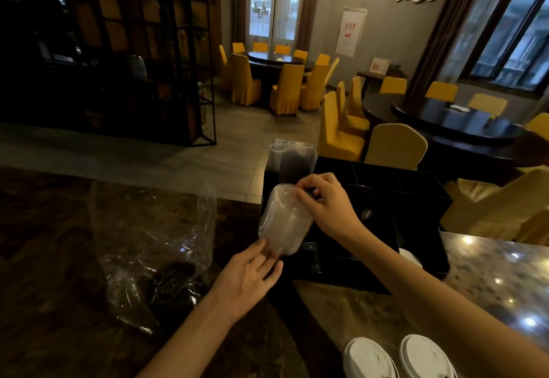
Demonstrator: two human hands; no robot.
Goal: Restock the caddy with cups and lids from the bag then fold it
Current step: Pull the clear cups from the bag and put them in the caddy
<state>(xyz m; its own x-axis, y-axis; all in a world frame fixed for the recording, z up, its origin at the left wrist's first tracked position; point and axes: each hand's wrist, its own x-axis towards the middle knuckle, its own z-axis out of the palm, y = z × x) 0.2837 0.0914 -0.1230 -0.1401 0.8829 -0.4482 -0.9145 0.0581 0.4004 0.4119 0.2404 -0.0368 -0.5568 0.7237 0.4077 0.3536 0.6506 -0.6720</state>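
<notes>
A stack of clear plastic dome lids [283,220] hangs tilted over the left front of the black caddy [416,199]. My right hand [325,199] pinches the stack's top end with curled fingers. Below it, my left hand [251,273] supports the bottom end with straight fingers. A clear plastic bag [154,229] lies crumpled on the dark counter to the left, with black lids [172,285] inside it. A stack of clear cups [292,160] stands in the caddy's back left compartment.
Two white lids [398,357] lie at the counter's near right edge. The marble counter [490,273] runs right of the caddy. Beyond the counter stand round dark tables with several yellow-covered chairs [395,145] and a black metal shelf [148,50] at left.
</notes>
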